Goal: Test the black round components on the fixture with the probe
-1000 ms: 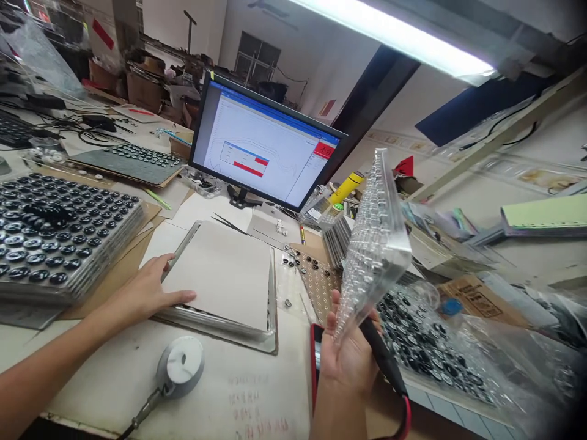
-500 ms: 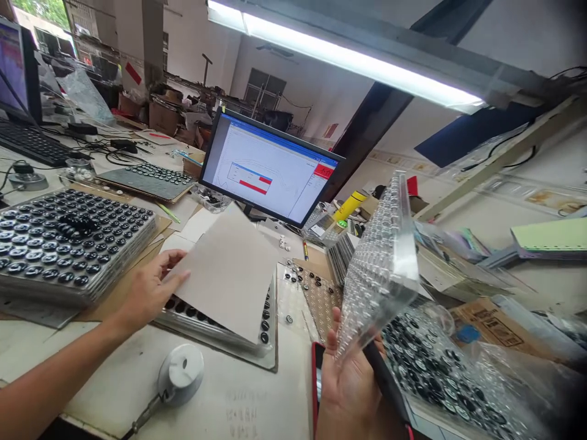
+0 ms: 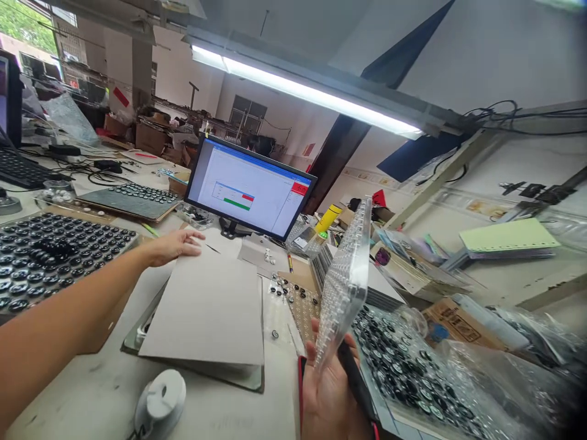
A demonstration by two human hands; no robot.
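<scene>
Clear dimpled plastic tray (image 3: 345, 287), in right hand (image 3: 328, 397), left hand (image 3: 177, 245) near cardboard (image 3: 206, 311)

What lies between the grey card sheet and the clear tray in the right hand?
The head view shows a tan dimpled board with black buttons on it.

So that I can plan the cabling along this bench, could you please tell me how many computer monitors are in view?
2. One monitor stands mid-desk, showing a window with a green bar; the other monitor is cut off by the left edge, behind a keyboard. Others may be hidden further back.
</scene>
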